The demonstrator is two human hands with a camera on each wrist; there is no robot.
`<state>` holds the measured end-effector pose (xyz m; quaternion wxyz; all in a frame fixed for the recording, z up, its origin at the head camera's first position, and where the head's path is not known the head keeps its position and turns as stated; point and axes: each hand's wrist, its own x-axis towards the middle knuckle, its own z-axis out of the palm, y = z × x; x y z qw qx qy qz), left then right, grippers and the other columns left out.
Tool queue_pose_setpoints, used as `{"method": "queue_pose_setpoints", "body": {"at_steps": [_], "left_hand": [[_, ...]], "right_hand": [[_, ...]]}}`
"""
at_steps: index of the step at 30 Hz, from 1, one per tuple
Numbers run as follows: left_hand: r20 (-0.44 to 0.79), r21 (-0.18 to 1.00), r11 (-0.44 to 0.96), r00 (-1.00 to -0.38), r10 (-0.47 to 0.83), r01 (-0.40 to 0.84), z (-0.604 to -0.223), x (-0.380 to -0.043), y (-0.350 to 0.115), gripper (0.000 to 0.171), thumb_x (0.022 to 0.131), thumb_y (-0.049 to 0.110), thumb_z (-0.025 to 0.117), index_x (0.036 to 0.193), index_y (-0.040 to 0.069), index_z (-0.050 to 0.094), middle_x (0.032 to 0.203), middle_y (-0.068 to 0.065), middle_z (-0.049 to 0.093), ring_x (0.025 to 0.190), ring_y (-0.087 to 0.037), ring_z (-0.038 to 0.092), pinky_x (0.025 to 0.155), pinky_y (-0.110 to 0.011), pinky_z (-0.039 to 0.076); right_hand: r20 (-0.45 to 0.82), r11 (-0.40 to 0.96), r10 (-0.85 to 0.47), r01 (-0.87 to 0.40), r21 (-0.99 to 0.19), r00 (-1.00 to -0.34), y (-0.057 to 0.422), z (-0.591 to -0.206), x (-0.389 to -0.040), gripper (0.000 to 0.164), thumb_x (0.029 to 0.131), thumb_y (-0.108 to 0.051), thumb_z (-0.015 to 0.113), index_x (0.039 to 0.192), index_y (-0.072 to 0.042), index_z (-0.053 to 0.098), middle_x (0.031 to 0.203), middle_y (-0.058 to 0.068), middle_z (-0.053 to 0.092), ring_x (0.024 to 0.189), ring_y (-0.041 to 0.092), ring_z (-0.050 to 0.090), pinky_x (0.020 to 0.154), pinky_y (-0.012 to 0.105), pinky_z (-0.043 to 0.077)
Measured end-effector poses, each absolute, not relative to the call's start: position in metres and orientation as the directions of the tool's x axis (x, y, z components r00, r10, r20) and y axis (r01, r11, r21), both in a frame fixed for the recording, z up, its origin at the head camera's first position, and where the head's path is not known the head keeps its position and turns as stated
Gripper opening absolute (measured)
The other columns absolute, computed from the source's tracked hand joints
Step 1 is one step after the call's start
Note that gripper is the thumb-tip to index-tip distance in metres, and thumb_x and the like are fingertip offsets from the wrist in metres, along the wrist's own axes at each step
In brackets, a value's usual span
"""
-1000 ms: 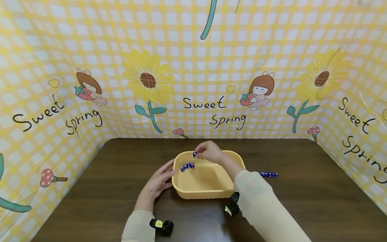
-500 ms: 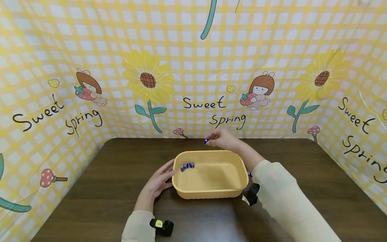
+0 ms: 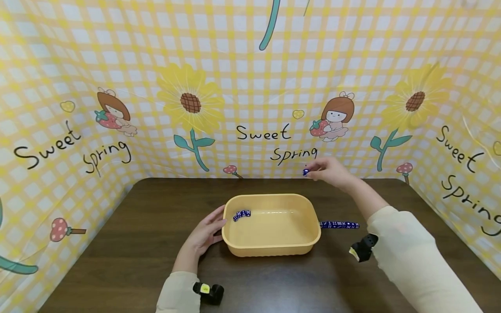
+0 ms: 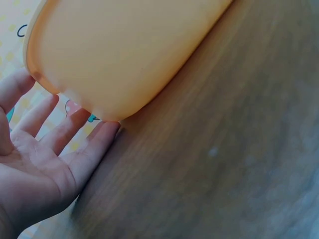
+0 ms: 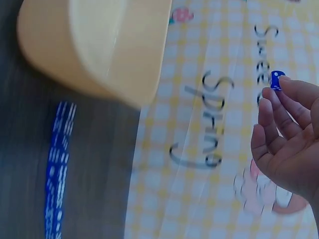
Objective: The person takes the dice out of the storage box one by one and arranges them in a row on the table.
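Observation:
My right hand (image 3: 330, 172) is raised beyond the back right of the yellow tub (image 3: 270, 251), pinching a blue die (image 5: 277, 80) with white pips between thumb and fingertip. My left hand (image 3: 205, 232) rests at the tub's left end; in the left wrist view its fairly straight fingers (image 4: 67, 130) touch the outer wall. Inside the tub, several blue dice (image 3: 242, 214) lie in a short curved line at the left. To the tub's right, a straight row of blue dice (image 3: 339, 224) lies on the table, starting right at the tub's wall.
The dark wooden table (image 3: 270, 284) carries the tub near its middle. A yellow checked cloth (image 3: 258, 87) with flowers and lettering hangs behind and along both sides. Black wrist cameras sit on both sleeves, the left camera (image 3: 211, 294) low over the table.
My right hand has risen out from over the tub and moved right, with the die still pinched. The dice row at the right is uncovered now. My left hand stays at the tub.

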<state>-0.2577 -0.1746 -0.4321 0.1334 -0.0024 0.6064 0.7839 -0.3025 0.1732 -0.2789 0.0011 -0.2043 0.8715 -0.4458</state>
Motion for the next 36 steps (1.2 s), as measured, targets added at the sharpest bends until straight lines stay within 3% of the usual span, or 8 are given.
{"method": "queue_pose_setpoints", "body": {"at_steps": [20, 26, 31, 36], "left_hand": [[-0.165, 0.953, -0.221, -0.965, 0.203, -0.209, -0.432, -0.258, -0.174, 0.052, 0.085, 0.008, 0.052, 0.134, 0.016, 0.033, 0.134, -0.01, 0.033, 0.115, -0.028, 0.037, 0.078, -0.045, 0.039], [-0.161, 0.951, -0.233, -0.967, 0.198, -0.206, -0.432, -0.258, -0.174, 0.052, 0.085, 0.008, 0.052, 0.133, 0.016, 0.034, 0.133, -0.01, 0.034, 0.114, -0.027, 0.037, 0.078, -0.045, 0.039], [-0.165, 0.949, -0.234, -0.966, 0.198, -0.21, -0.432, -0.258, -0.174, 0.053, 0.084, 0.009, 0.054, 0.133, 0.017, 0.035, 0.134, -0.009, 0.033, 0.114, -0.027, 0.038, 0.079, -0.046, 0.039], [-0.169, 0.95, -0.23, -0.966, 0.195, -0.213, -0.432, -0.257, -0.175, 0.053, 0.084, 0.009, 0.054, 0.133, 0.017, 0.035, 0.134, -0.01, 0.032, 0.113, -0.027, 0.038, 0.078, -0.046, 0.039]], "right_hand": [[0.179, 0.646, -0.249, -0.301, -0.701, -0.952, 0.279, -0.308, -0.283, 0.024, 0.082, -0.006, 0.056, 0.096, 0.014, 0.057, 0.082, 0.015, 0.061, 0.068, 0.012, 0.056, 0.062, 0.029, 0.047], [0.145, 0.694, -0.242, -0.276, -0.665, -0.959, 0.295, -0.332, -0.278, 0.022, 0.081, -0.005, 0.057, 0.095, 0.012, 0.058, 0.077, 0.01, 0.061, 0.067, 0.016, 0.056, 0.06, 0.032, 0.046], [0.124, 0.703, -0.231, -0.253, -0.665, -0.965, 0.306, -0.354, -0.274, 0.019, 0.08, -0.001, 0.057, 0.092, 0.013, 0.057, 0.075, 0.013, 0.06, 0.067, 0.023, 0.057, 0.059, 0.035, 0.046], [0.12, 0.703, -0.222, -0.244, -0.667, -0.968, 0.312, -0.375, -0.271, 0.016, 0.078, 0.0, 0.058, 0.088, 0.013, 0.058, 0.074, 0.016, 0.06, 0.065, 0.025, 0.056, 0.056, 0.03, 0.044]]}}
